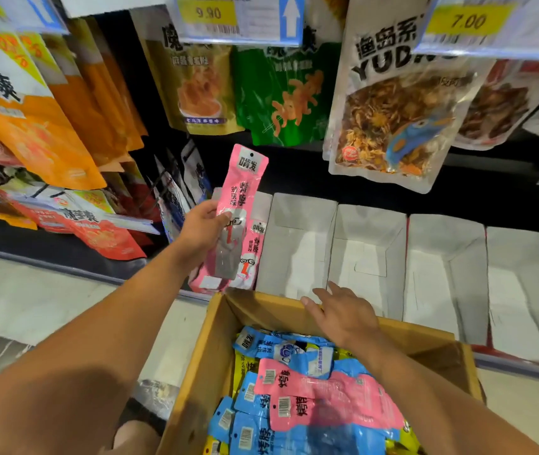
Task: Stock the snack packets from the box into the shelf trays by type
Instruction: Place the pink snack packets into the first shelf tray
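Left hand (pixel 201 229) pinches a pink snack packet (pixel 242 188) at its middle, above the leftmost shelf tray (pixel 263 201); right hand (pixel 340 310) rests relaxed on the cardboard box (pixel 196 356), at its far rim. Released crooked, the packet could slide off to the floor (pixel 48 297).

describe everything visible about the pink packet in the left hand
The pink packet is long, narrow, glossy plastic with a hang hole on top, black characters and a clear window showing a dark snack. The left hand pinches its left edge, holding it roughly upright above more pink packets in the leftmost tray.
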A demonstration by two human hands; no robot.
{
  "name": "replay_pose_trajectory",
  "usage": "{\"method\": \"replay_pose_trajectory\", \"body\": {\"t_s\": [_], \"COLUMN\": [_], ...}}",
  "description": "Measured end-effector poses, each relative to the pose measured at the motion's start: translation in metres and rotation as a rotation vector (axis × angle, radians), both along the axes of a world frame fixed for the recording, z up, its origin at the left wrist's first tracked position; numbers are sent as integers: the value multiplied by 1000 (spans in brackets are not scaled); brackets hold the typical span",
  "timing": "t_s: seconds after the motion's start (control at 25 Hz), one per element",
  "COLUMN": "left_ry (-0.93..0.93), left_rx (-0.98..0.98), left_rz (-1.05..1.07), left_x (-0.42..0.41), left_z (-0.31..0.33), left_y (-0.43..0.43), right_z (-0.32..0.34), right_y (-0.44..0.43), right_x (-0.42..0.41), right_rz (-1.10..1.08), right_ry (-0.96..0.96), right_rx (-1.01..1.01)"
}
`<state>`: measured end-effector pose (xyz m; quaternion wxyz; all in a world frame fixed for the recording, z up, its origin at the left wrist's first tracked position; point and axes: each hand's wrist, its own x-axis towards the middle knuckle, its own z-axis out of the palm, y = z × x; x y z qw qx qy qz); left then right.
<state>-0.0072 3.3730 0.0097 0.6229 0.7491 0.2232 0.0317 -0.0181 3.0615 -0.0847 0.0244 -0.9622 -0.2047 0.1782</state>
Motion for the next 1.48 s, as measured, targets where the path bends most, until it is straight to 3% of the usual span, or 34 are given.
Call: {"method": "replay_pose_trajectory", "body": {"t_s": [0.4, 0.6, 0.72, 0.92, 0.96, 1.16, 1.48], "left_ry": [216, 350, 339, 415, 455, 608, 543], "left_rx": [174, 109, 307, 991, 1044, 1043, 1170], "left_rz": [83, 129, -9, -387, -469, -679, -630], "left_x": [56, 62, 68, 54, 51, 36, 43], "left_z": [-109, -150, -166, -157, -158, -178, -168], "left_y": [11, 1, 3, 2, 5, 16, 8], "right_z": [-16, -17, -20, -20, -20, -22, -26], "right_y": [0, 3, 3, 3, 3, 3, 2], "right_x": [5, 5, 6, 5, 5, 4, 4], "right_rz": [27, 30, 14, 8, 7, 12, 11], "right_ry": [-84, -128, -143, -184, -185, -196, -228], "right_rx": [50, 44, 61, 65, 68, 88, 106]}}
